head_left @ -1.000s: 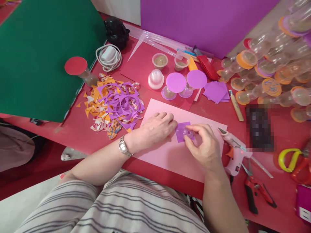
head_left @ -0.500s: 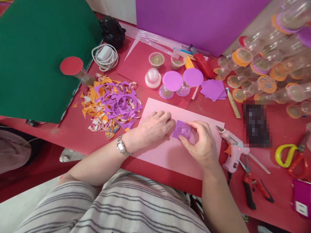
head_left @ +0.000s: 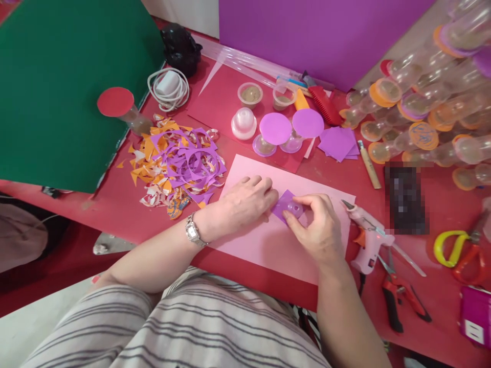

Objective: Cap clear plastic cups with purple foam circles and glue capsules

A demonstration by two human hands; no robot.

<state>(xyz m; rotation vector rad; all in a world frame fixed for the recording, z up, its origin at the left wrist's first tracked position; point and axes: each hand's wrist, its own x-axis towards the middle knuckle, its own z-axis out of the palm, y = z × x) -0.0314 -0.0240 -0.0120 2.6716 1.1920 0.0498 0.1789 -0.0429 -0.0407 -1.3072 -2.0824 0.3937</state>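
Observation:
A small purple paper square [head_left: 281,210] is over the pink sheet [head_left: 264,245], one corner pointing away from me. On it sits a clear plastic dome piece [head_left: 295,208] with a small hole in its top. My right hand [head_left: 320,225] pinches this dome between thumb and fingers from the right. Curled at the square's left corner is my left hand [head_left: 249,202], back up, its fingertips closed on the paper edge; the thumb is mostly hidden. A pink glue gun [head_left: 370,232] lies right of the sheet.
Purple and orange paper scraps [head_left: 184,163] are heaped at left. Behind the sheet stand purple-topped plastic pieces [head_left: 275,129], sand cups [head_left: 250,95] and purple squares [head_left: 339,143]. Pliers [head_left: 401,294], scissors [head_left: 452,249] and stacked clear hourglass shapes [head_left: 425,112] occupy the right.
The purple square has turned slightly under the dome, so its corner now points more away from me. Both hands stay almost in place; the view has shifted a little.

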